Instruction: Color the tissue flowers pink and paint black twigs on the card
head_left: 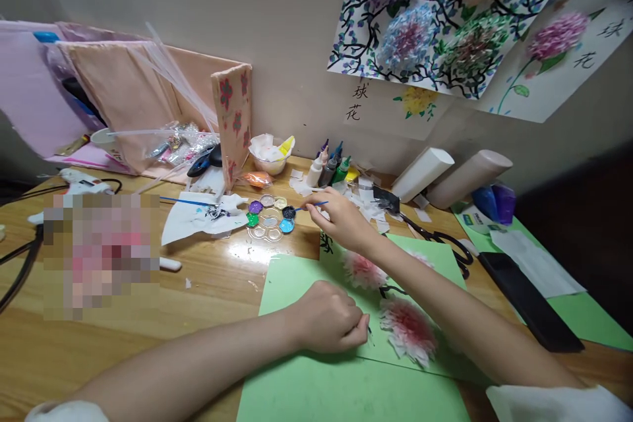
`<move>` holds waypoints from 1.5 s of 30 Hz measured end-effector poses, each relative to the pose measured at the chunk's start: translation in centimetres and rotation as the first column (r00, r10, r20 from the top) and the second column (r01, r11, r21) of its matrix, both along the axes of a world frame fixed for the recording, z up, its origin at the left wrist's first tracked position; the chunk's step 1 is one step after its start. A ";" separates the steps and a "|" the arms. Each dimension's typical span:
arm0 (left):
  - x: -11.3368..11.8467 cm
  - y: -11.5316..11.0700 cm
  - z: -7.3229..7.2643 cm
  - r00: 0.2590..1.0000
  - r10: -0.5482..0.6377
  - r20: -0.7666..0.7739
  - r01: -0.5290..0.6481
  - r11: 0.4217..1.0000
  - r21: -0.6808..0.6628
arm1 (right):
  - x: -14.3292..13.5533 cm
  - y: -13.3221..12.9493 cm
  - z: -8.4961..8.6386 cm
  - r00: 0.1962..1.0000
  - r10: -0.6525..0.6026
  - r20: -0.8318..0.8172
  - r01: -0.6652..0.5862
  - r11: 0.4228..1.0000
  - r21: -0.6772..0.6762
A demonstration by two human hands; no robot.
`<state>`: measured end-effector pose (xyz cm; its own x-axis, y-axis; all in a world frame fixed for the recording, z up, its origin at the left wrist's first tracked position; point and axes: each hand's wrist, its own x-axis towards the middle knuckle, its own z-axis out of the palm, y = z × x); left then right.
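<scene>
My right hand (336,214) pinches a thin blue-handled paintbrush (319,204), its tip at the black paint well of a flower-shaped palette (268,233). Green, purple, blue and pale paints fill other wells. My left hand (331,316) is curled into a fist and rests on green paper (291,290); the inside of the fist is hidden. Right of that fist, fluffy pink-and-white paper flowers (409,328) sit on the green sheet, with dark painted lines (393,290) between them. My right forearm covers part of the sheet.
A paint-stained tissue (192,224) with another brush lies left of the palette. Behind are paint bottles (326,168), a bowl (271,155) and paper scraps. Scissors (452,247) and a black flat object (529,300) lie right. A glue gun (86,182) is at left.
</scene>
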<state>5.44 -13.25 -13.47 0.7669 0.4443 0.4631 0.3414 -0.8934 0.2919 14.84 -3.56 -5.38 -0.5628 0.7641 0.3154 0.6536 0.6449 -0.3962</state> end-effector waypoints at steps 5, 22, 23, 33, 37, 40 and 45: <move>-0.1 0.0 0.3 0.999 0.008 -0.035 -0.008 1.000 -0.011 | 0.9 -0.5 0.7 0.996 -0.017 -0.085 0.019 1.000 0.020; -0.2 0.2 0.8 0.998 -0.027 -0.059 0.023 0.998 -0.055 | 12.3 -6.5 -1.4 0.864 -0.407 -0.296 0.443 0.894 0.066; -0.2 0.2 0.9 0.998 -0.031 -0.057 0.028 0.998 -0.059 | 12.3 -6.6 -1.5 0.873 -0.396 -0.286 0.433 0.898 0.076; 0.0 0.2 1.0 0.998 -0.033 -0.061 0.028 0.997 -0.071 | 12.7 -6.2 -1.9 0.868 -0.407 -0.283 0.446 0.891 0.088; 0.0 0.3 1.0 0.998 -0.039 -0.055 0.035 0.997 -0.074 | 12.7 -6.0 -2.2 0.864 -0.423 -0.274 0.454 0.889 0.059; 0.0 0.3 1.0 0.998 -0.038 -0.050 0.034 0.997 -0.072 | 12.7 -6.0 -2.3 0.862 -0.430 -0.267 0.459 0.887 0.051; 0.0 0.3 1.0 0.998 -0.037 -0.053 0.033 0.997 -0.073 | 12.7 -6.1 -2.2 0.859 -0.440 -0.261 0.466 0.884 0.043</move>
